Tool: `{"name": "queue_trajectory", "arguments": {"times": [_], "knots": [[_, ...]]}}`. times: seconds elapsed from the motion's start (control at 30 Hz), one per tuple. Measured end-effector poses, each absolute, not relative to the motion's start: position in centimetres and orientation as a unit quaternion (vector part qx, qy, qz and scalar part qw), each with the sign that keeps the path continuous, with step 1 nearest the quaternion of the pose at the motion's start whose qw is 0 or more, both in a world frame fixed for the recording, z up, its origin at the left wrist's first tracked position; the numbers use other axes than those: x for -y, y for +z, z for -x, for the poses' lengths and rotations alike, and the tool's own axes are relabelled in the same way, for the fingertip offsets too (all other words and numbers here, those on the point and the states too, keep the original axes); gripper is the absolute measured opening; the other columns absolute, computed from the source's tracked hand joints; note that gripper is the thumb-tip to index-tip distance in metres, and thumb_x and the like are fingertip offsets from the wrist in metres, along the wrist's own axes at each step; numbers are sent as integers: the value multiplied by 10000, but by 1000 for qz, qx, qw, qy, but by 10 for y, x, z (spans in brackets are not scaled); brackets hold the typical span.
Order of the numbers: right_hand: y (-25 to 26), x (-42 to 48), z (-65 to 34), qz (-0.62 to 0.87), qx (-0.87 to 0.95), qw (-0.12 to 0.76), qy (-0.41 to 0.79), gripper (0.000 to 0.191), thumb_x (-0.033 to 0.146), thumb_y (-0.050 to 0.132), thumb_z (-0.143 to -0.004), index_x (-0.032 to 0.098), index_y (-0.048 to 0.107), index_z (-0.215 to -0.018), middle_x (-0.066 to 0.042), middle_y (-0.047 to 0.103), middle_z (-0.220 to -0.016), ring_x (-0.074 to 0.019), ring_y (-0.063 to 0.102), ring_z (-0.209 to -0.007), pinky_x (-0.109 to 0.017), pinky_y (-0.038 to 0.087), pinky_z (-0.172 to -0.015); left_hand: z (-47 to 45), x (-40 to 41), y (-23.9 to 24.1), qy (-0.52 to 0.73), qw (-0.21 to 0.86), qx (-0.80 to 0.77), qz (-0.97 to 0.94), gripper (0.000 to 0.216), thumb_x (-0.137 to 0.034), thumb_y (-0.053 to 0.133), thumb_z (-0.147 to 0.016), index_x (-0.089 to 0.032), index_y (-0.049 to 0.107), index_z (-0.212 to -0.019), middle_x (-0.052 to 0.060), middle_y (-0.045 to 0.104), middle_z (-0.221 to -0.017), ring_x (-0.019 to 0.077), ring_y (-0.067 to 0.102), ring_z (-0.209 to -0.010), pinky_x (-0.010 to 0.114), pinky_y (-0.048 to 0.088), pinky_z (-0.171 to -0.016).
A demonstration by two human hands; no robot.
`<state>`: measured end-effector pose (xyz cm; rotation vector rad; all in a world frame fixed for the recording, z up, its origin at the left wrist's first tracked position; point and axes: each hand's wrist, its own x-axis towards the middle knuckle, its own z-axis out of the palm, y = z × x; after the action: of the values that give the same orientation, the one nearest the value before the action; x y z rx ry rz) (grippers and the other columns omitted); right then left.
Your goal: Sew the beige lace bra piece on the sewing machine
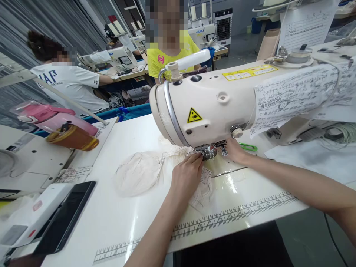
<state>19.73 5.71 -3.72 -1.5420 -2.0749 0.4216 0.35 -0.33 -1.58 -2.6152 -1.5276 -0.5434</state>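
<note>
A large white sewing machine [211, 107] stands over a white table, its needle area low at the middle of the view. Thin cream lace fabric [140, 172] with a rounded, cup-like part lies left of the needle, and more of it bunches under the machine head. My left hand [187, 173] rests on this fabric, fingers stretched toward the metal presser area [207, 151]. Behind and right of the needle is my right hand [235, 151], its fingers mostly hidden by the machine. A small green clip-like tool [248, 147] lies just beyond that hand.
A printed ruler [219, 218] runs along the table's front edge. At left are a pink bottle [58, 116], a brown cup [73, 138] and a black phone [68, 215]. Handwritten papers [297, 96] cover the machine arm. Two people [172, 59] sit beyond, near other machines.
</note>
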Motion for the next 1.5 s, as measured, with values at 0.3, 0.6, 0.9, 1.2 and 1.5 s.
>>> {"name": "queue_trajectory", "arguments": {"times": [0.3, 0.6, 0.9, 1.2, 1.5], "knots": [[-41, -55, -201, 572, 761, 255, 167, 151, 122, 483, -778, 191, 596, -704, -63, 656, -697, -242, 623, -740, -303, 472, -661, -3, 1, -20, -191, 33, 484, 853, 261, -174, 470, -941, -171, 695, -1073, 40, 689, -1178, 209, 648, -1096, 342, 584, -868], [-47, -56, -204, 544, 769, 277, 188, 229, 148, 443, -845, 199, 635, -730, -68, 670, -739, -265, 635, -819, -349, 492, -746, -2, -1, -22, -174, 47, 481, 858, 266, -162, 459, -941, -171, 690, -1071, 45, 681, -1195, 203, 659, -1067, 327, 586, -840], [-53, -58, -206, 532, 755, 301, 237, 218, 198, 458, -883, 199, 646, -773, -70, 677, -778, -255, 636, -831, -369, 502, -781, -2, -3, -20, -186, 69, 479, 855, 280, -182, 452, -950, -125, 691, -1083, 81, 692, -1162, 237, 658, -1069, 402, 590, -861], [-60, -62, -206, 542, 729, 319, 269, 274, 274, 461, -884, 203, 568, -642, -32, 608, -614, -204, 581, -635, -335, 474, -652, 1, -4, -21, -133, 37, 477, 868, 288, -122, 497, -917, -108, 663, -1153, 104, 639, -1248, 230, 592, -1185, 376, 556, -940], [-64, -63, -207, 556, 715, 325, 272, 306, 328, 458, -886, 195, 586, -643, -43, 611, -611, -201, 585, -619, -325, 467, -624, 3, -5, -20, -101, 35, 473, 874, 305, -111, 477, -923, -111, 643, -1179, 91, 613, -1293, 218, 576, -1206, 355, 537, -964]]}}
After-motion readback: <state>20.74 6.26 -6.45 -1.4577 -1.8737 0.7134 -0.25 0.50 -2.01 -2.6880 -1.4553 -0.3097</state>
